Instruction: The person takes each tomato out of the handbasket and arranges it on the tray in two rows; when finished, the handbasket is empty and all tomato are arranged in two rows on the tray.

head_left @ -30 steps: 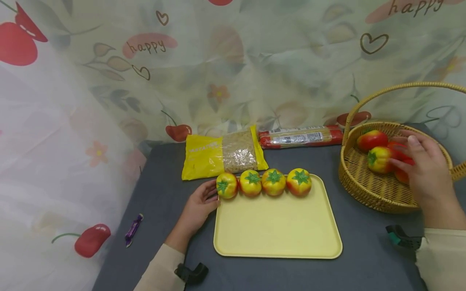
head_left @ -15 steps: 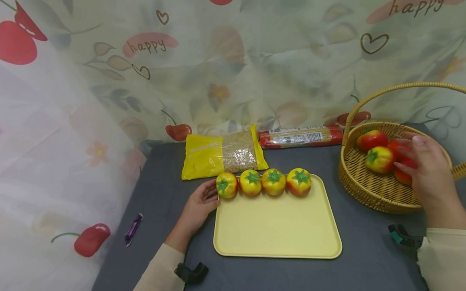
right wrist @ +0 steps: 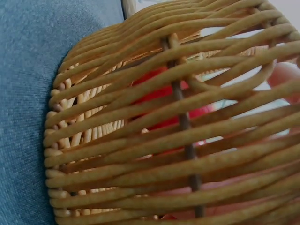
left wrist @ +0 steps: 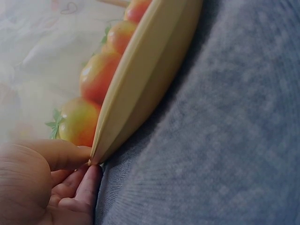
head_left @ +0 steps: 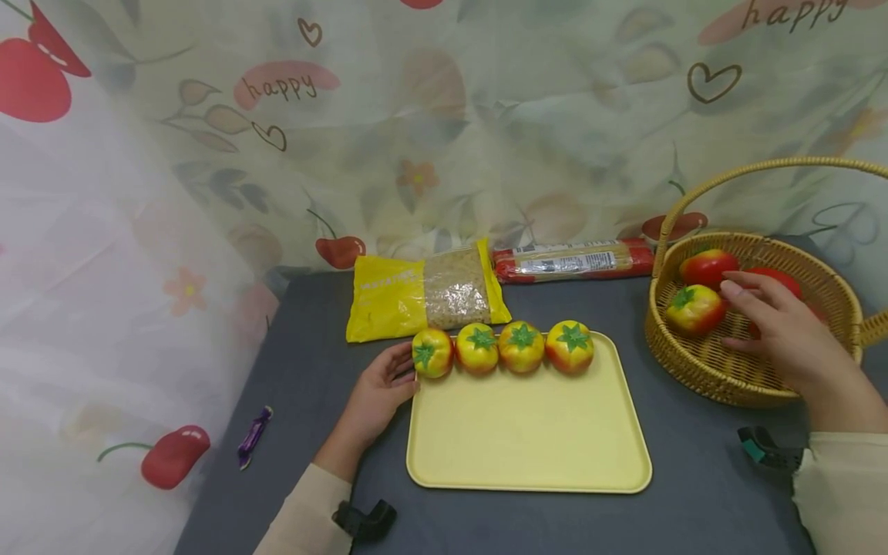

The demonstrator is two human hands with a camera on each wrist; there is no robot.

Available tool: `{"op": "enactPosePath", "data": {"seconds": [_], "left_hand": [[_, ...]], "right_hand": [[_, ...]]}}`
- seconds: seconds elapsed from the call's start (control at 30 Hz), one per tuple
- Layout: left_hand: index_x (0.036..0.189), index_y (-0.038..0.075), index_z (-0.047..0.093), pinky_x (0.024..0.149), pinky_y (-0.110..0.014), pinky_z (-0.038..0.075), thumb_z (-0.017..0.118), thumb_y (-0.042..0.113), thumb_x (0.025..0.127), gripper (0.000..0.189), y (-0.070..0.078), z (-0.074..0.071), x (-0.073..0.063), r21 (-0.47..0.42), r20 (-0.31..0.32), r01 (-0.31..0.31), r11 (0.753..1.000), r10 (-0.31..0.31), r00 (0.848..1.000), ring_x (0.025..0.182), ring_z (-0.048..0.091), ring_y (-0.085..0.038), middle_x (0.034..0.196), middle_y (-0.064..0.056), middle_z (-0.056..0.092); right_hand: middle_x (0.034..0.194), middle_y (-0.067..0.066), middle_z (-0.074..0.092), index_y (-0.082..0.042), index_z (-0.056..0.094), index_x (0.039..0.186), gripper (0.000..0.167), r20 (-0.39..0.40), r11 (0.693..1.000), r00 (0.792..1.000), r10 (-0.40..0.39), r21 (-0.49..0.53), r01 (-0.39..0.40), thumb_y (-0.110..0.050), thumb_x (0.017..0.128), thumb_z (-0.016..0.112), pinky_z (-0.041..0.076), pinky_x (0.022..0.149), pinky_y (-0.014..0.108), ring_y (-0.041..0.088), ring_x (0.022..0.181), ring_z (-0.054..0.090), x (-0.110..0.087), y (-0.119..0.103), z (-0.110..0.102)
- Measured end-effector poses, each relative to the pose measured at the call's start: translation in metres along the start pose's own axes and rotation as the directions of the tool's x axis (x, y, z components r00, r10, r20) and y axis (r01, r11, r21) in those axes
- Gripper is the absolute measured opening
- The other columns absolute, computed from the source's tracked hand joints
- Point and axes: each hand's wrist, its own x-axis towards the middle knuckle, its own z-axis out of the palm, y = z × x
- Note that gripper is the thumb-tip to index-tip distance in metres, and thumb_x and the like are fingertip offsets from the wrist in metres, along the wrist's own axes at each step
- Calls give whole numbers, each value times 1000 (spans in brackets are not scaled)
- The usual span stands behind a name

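Observation:
In the head view, my left hand [head_left: 378,393] is at the left edge of a pale yellow tray [head_left: 527,439]. The left wrist view shows its thumb and fingers pinching the tray's rim [left wrist: 136,93]. Several yellow-red tomatoes with green leafy tops, such as the leftmost tomato [head_left: 433,354], line the tray's far side. My right hand [head_left: 791,331] reaches into a wicker basket [head_left: 701,378], fingers spread at the right side of a yellow-red tomato [head_left: 696,311]. Other red tomatoes [head_left: 709,268] lie around it, partly hidden by the hand. Basket weave [right wrist: 187,140] covers most of the right wrist view.
A yellow bag [head_left: 388,297] of grain-like food and a red-ended packet [head_left: 572,262] of what looks like noodles lie behind the tray. A purple-wrapped candy [head_left: 255,438] is at the left of the dark table. The basket's tall handle [head_left: 763,164] arches above its opening.
My right hand has moved left inside the basket. The yellow-red tomato beside it has shifted left and turned. My left hand and the tray tomatoes stay put.

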Motion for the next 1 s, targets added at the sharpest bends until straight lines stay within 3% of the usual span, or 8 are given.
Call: {"op": "enactPosePath", "data": {"seconds": [0.07, 0.13, 0.2, 0.37, 0.63, 0.83, 0.9, 1.0], "left_hand": [[162, -1, 45, 117, -48, 46, 69, -12, 99, 68, 0, 0, 0, -1, 0, -1, 1000, 1, 1000, 147, 49, -35, 162, -19, 49], [162, -1, 45, 117, -48, 46, 69, -12, 99, 69, 0, 0, 0, -2, -1, -1, 1000, 1, 1000, 147, 49, -35, 162, -19, 49], [163, 0, 45, 117, -48, 46, 69, -11, 99, 69, -1, 0, 0, 3, -2, 0, 1000, 0, 1000, 148, 49, -34, 162, -18, 49], [162, 0, 45, 117, -48, 46, 69, -11, 99, 69, -2, -1, 0, 8, -10, 2, 1000, -2, 1000, 147, 49, -34, 162, -18, 50], [162, 0, 46, 117, -48, 47, 70, -11, 99, 69, -4, -2, 1, 10, -12, 7, 1000, -7, 1000, 147, 50, -34, 161, -18, 50], [162, 1, 46, 117, -48, 46, 70, -10, 99, 68, -5, -1, 2, 10, -8, 8, 1000, -8, 1000, 147, 49, -34, 162, -18, 50], [162, 1, 46, 117, -49, 46, 70, -10, 99, 68, -5, -1, 3, 10, -8, 5, 1000, -5, 1000, 147, 49, -34, 162, -18, 50], [162, 1, 46, 117, -49, 46, 71, -10, 99, 69, -5, -1, 3, 10, -7, 6, 1000, -6, 1000, 147, 49, -34, 162, -17, 50]], "right_hand": [[160, 26, 27, 2, 23, 168, 71, 84, 993, 996, 31, -114, -21, -42, 118, 46, 64, 79, 31, 28, 127, 46, 2, -1, 1], [160, 31, 27, 7, 19, 167, 73, 159, 987, 986, 51, -162, -25, -37, 118, 49, 65, 81, 35, 18, 116, 53, 3, -1, 2], [157, 31, 33, 7, 24, 166, 71, 198, 980, 979, 56, -196, -16, -33, 116, 54, 65, 82, 34, 10, 108, 58, 2, -1, 2], [154, 31, 41, 3, 33, 165, 69, 244, 966, 970, 15, -255, 50, -22, 110, 68, 64, 80, 30, 5, 101, 65, -1, 0, 3], [152, 28, 46, -1, 46, 158, 59, 253, 960, 966, -56, -251, 122, -12, 106, 73, 65, 78, 32, 12, 100, 69, 1, 4, 6], [157, 25, 44, 0, 44, 159, 67, 298, 935, 951, -86, -306, 180, -10, 102, 77, 60, 82, 25, 42, 120, 63, 2, 5, 5], [154, 22, 46, -2, 46, 159, 66, 280, 937, 955, -95, -298, 181, -12, 103, 78, 61, 81, 25, 43, 118, 64, 1, 4, 5], [144, 14, 53, -6, 48, 158, 62, 249, 954, 962, -113, -243, 175, -11, 104, 77, 63, 79, 28, 31, 108, 70, 0, 4, 5]]}}
